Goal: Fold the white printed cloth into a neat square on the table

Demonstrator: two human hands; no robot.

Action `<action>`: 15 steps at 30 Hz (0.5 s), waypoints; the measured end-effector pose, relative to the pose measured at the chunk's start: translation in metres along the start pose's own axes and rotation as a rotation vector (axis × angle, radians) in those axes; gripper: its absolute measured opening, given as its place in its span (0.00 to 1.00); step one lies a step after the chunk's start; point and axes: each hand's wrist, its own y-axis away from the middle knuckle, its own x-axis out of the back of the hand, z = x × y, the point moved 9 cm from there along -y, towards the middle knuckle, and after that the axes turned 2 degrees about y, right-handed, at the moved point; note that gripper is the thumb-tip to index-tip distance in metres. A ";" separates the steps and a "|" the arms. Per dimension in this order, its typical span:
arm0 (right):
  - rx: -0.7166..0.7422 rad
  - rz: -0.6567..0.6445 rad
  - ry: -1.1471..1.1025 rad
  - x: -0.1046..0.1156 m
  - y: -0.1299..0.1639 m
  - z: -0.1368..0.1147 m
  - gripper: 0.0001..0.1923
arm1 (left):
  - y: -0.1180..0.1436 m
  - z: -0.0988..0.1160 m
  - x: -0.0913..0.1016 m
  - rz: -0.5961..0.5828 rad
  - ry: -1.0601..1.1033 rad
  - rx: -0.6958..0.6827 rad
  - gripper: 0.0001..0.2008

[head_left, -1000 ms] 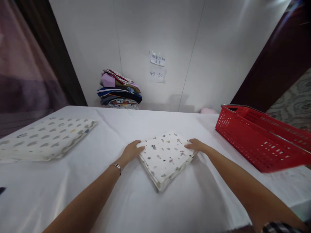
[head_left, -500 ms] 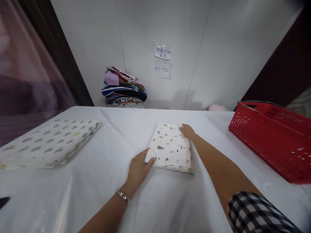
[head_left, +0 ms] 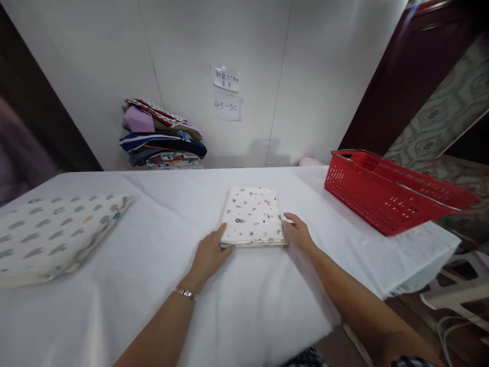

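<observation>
White cloth covers the table (head_left: 244, 300), which stands against a pale panelled wall. Left hand (head_left: 208, 255) lies flat on the table, fingers loosely spread, its thumb tip touching the near left corner of the folded cloth (head_left: 252, 216). Right hand (head_left: 298, 233) rests at the near right corner, fingers relaxed and slightly apart, touching the cloth's edge; neither hand grips anything. The folded cloth is white with small printed figures and lies square in the middle of the table, between the two hands. A bracelet (head_left: 186, 293) sits on the left wrist. Well to the left lies a larger spotted cloth (head_left: 57, 232), flat on the table. A red basket (head_left: 385, 191) stands at the far right edge. Behind, by the wall, a clothes pile (head_left: 160, 135) is stacked, with two paper notes (head_left: 226, 94) stuck to the wall beside it.
</observation>
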 end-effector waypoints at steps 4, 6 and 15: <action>0.187 0.012 0.010 0.002 0.041 -0.029 0.16 | 0.001 0.000 0.003 -0.020 0.075 -0.032 0.31; 0.223 -0.019 0.067 0.001 0.053 -0.037 0.16 | 0.000 0.000 0.005 -0.017 0.090 -0.025 0.29; 0.186 -0.035 -0.066 0.019 0.060 -0.022 0.14 | 0.021 0.021 -0.002 0.024 0.133 0.033 0.24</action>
